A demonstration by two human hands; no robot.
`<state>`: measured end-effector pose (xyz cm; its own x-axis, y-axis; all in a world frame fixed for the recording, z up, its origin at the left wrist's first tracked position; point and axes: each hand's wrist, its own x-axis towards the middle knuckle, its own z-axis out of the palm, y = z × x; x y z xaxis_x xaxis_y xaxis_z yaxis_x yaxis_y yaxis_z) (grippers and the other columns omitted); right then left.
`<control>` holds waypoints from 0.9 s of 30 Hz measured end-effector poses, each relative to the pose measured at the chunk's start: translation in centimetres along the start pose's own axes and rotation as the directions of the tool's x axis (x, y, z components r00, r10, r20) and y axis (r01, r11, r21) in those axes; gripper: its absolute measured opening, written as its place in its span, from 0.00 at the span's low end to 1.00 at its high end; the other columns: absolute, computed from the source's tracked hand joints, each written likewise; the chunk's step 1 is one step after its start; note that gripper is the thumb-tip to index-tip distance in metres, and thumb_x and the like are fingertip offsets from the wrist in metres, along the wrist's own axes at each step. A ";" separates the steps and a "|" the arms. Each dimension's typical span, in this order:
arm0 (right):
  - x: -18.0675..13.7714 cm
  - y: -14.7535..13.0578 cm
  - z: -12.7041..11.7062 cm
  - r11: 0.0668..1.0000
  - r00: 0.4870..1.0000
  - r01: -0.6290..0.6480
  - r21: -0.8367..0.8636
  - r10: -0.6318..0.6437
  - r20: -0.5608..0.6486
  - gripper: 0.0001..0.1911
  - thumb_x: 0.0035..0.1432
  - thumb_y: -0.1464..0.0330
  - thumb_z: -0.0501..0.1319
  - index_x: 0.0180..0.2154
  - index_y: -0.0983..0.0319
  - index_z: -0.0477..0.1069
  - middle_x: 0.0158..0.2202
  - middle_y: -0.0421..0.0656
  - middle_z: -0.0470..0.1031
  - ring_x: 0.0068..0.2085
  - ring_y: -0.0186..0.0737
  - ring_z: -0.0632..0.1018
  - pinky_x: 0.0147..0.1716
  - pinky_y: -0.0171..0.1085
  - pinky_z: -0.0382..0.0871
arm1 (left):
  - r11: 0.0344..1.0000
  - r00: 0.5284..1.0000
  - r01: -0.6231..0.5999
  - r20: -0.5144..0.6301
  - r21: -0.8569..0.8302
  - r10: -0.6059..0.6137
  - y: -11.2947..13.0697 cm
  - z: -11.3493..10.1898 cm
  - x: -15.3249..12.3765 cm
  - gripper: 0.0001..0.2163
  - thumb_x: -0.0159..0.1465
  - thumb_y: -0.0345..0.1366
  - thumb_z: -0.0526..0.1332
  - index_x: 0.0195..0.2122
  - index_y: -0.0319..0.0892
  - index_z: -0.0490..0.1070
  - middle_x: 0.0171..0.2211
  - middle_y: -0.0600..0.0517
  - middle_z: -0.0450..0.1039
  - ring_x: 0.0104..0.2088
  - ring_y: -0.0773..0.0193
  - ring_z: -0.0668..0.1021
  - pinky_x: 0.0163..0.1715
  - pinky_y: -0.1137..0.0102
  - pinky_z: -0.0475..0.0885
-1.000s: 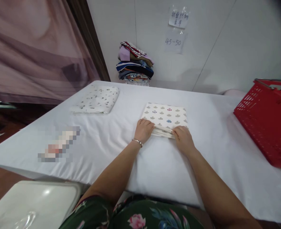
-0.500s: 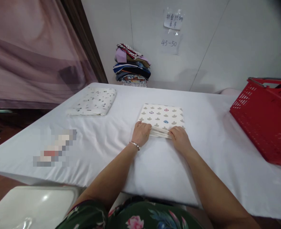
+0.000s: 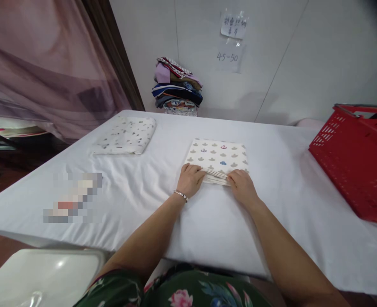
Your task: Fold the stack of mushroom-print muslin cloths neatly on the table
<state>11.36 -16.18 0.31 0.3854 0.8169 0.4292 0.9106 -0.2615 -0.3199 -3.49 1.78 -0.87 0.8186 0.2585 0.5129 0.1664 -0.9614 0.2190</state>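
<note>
A cream cloth (image 3: 218,154) with grey, red and blue motifs lies folded into a many-layered rectangle on the white-covered table (image 3: 220,230). My left hand (image 3: 190,180), with a bracelet at the wrist, grips the near left corner of its layers. At the near right corner, my right hand (image 3: 241,185) pinches the same layered edge, which bulges a little between the hands. Both thumbs are mostly hidden by the fingers and the fabric. Farther back on the left rests another folded cloth (image 3: 126,135), white with small dark prints.
A red plastic basket (image 3: 361,166) stands on the table's right side. Behind the far edge rises a stack of folded fabrics (image 3: 178,87) against the wall. A pixelated item (image 3: 76,198) lies at the left, and a white chair (image 3: 47,273) sits below the near left edge.
The hands and the folded cream cloth stay in nearly the same place. The view has shifted very slightly.
</note>
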 end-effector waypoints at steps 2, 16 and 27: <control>0.0 0.0 0.0 1.000 1.000 -0.001 0.003 0.001 0.002 0.09 0.61 0.70 0.51 0.32 0.60 0.68 0.34 0.44 0.71 0.37 0.42 0.68 0.39 0.40 0.61 | 1.000 1.000 0.007 0.025 -0.002 -0.006 0.0 0.0 0.0 0.09 0.63 0.34 0.56 0.39 0.50 0.74 0.41 0.50 0.72 0.44 0.60 0.72 0.55 0.55 0.56; -0.1 0.0 0.0 1.000 1.000 -0.002 0.027 0.002 -0.008 0.10 0.62 0.69 0.50 0.34 0.60 0.70 0.35 0.45 0.71 0.38 0.43 0.69 0.40 0.42 0.62 | 1.000 1.000 0.016 -0.022 -0.005 -0.016 0.6 -0.3 0.4 0.07 0.64 0.34 0.54 0.34 0.45 0.71 0.40 0.50 0.71 0.45 0.61 0.70 0.55 0.58 0.57; -0.2 0.0 0.1 0.998 0.999 0.050 0.032 -0.050 -0.001 0.09 0.58 0.65 0.57 0.40 0.60 0.72 0.39 0.46 0.72 0.41 0.44 0.70 0.42 0.43 0.63 | 0.997 1.000 0.021 -0.002 -0.072 -0.021 0.8 -1.0 0.2 0.05 0.64 0.30 0.51 0.35 0.44 0.65 0.46 0.49 0.70 0.54 0.60 0.67 0.58 0.56 0.52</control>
<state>11.31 -16.30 0.11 0.3394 0.8285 0.4455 0.9236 -0.2037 -0.3249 -3.71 1.14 0.21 0.8136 0.2789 0.5101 0.1433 -0.9465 0.2890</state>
